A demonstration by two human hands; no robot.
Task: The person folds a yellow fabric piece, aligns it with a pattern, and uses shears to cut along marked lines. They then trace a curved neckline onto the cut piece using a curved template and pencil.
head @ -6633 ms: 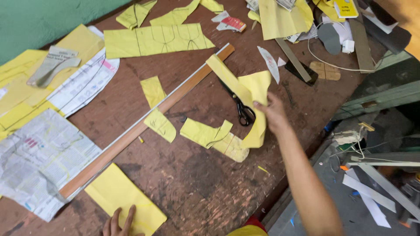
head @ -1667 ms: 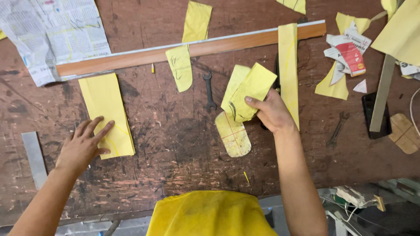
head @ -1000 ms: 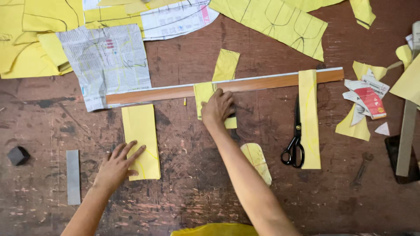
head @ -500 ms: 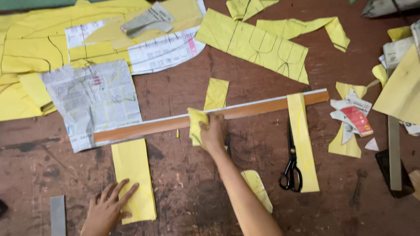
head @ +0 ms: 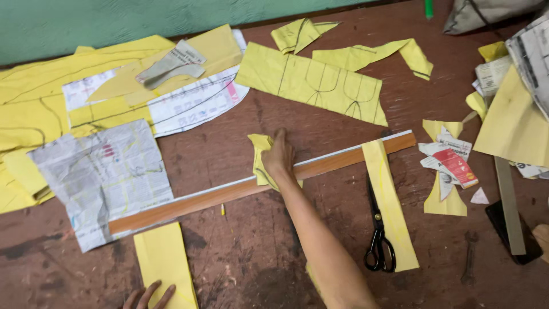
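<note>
My right hand [head: 278,155] reaches over the long wooden straightedge [head: 189,203] and grips small yellow cut pieces [head: 260,154], bunched under the fingers at the table's middle. Only the fingertips of my left hand [head: 147,297] show at the bottom edge, spread beside a yellow rectangular piece [head: 166,263] and touching its lower left side. Black scissors [head: 377,237] lie to the right, partly under a long yellow strip [head: 390,200] that crosses the straightedge.
A large yellow sheet with drawn outlines [head: 311,83] lies at the back. Newspaper patterns [head: 103,171] and yellow sheets cover the left. Scraps, a red-and-white packet [head: 454,163], a metal ruler [head: 510,206] and a small wrench [head: 469,266] sit at right.
My right hand has pulled the small yellow pieces up past the straightedge, and they are now bunched in its grip. The view has tilted up, so my left hand is nearly out of frame.
</note>
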